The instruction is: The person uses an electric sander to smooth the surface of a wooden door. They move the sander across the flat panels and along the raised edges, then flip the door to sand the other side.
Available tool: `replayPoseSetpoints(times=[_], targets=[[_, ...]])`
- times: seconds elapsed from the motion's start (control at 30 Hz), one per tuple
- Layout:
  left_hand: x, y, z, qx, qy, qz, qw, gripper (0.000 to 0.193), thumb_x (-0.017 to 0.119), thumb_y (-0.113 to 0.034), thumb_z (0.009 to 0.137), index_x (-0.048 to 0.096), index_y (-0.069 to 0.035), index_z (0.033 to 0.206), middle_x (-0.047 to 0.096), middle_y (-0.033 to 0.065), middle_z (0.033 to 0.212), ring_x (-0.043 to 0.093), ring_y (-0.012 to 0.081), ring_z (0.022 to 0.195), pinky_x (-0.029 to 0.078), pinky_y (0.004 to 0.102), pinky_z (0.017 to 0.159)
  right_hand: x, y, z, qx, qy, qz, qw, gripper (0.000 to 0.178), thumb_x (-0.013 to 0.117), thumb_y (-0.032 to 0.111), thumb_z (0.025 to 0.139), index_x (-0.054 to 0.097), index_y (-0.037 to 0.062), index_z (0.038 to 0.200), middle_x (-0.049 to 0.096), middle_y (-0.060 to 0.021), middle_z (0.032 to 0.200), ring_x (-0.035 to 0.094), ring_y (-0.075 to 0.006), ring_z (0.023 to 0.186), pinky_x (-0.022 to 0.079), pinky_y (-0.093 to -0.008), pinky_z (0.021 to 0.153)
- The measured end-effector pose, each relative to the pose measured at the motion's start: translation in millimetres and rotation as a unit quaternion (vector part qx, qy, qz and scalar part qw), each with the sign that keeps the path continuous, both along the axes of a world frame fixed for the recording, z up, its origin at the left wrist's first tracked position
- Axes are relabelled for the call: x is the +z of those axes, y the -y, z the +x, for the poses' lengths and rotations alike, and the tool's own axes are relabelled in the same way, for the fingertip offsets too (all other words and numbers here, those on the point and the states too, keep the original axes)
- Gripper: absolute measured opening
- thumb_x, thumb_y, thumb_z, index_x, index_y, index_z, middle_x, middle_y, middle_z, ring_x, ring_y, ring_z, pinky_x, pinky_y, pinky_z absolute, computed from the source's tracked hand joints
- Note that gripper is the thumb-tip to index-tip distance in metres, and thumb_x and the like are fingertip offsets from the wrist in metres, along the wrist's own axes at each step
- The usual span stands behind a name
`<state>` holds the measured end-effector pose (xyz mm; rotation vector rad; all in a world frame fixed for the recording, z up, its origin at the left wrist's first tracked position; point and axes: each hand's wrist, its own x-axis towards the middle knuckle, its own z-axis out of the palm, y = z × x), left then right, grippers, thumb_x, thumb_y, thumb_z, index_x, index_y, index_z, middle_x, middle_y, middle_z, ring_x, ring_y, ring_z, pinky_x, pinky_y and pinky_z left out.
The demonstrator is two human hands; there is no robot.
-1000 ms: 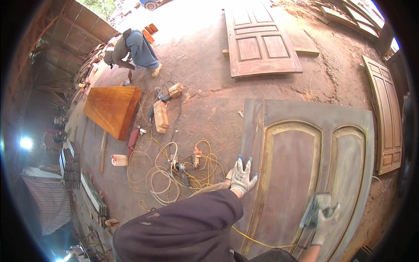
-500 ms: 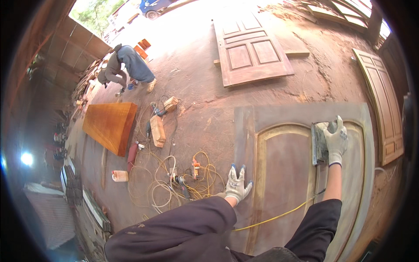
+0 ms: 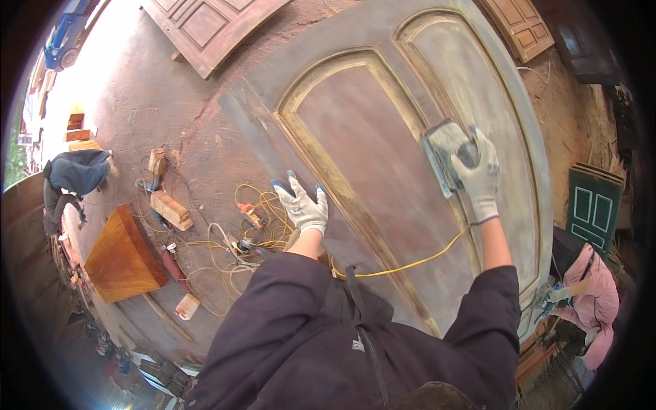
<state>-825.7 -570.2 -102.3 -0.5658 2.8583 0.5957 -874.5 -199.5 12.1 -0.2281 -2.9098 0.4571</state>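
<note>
A large wooden door panel (image 3: 355, 137) with arched mouldings lies in front of me, its surface dull and dusty. My right hand (image 3: 480, 171), in a pale work glove, grips a rectangular power sander (image 3: 443, 147) resting on the upright between the two arched panels. From the sander a thin yellow cord (image 3: 410, 268) runs back across the door toward me. My left hand (image 3: 304, 205), gloved with blue fingertips, spreads its fingers at the door's left edge and holds nothing.
Tangled hoses and yellow cords (image 3: 270, 215) lie left of the door, near wood blocks (image 3: 171, 210) and a thick orange-brown slab (image 3: 121, 256). Another panelled door (image 3: 208, 31) lies farther off. One person (image 3: 78, 171) bends at far left; another, in pink (image 3: 594, 294), is at right.
My view has turned to the right, so the door sits tilted and the person in pink has come into sight. The right hand still grips the sander; the left stays at the door's edge.
</note>
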Motion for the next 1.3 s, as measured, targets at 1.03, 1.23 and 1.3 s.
replayPoseSetpoints(times=[1.03,1.23,1.3], targets=[[10,22,16,0.032,-0.004,0.002,0.999,0.087,0.064,-0.047,0.084,0.024,-0.012,0.153,0.014,0.0361,0.152,0.018,0.0512,0.141,0.022,0.0545,0.115,-10,29,14,-0.035,0.013,-0.318,0.947,0.093,0.075,0.004,0.077,0.023,0.0037,0.153,0.037,-0.0144,0.152,0.037,-0.0258,0.14,0.027,-0.039,0.117],[23,23,20,0.004,0.013,0.017,1.0,0.083,0.059,-0.053,0.085,0.031,-0.011,0.151,0.018,0.0354,0.152,0.024,0.0501,0.139,0.025,0.0513,0.115,-34,-9,33,-0.006,0.138,-0.509,0.85,0.091,0.075,-0.001,0.071,0.029,0.0056,0.149,0.049,-0.0156,0.137,0.058,-0.0252,0.114,0.055,-0.0385,0.087],[24,22,16,0.0,0.021,0.004,1.0,0.082,0.059,-0.054,0.086,0.032,-0.013,0.151,0.019,0.0326,0.153,0.025,0.049,0.139,0.026,0.0506,0.115,-31,-2,-1,-0.028,0.149,-0.493,0.856,0.088,0.076,-0.001,0.069,0.033,0.0041,0.146,0.055,-0.0158,0.127,0.064,-0.0248,0.098,0.058,-0.0382,0.072]])
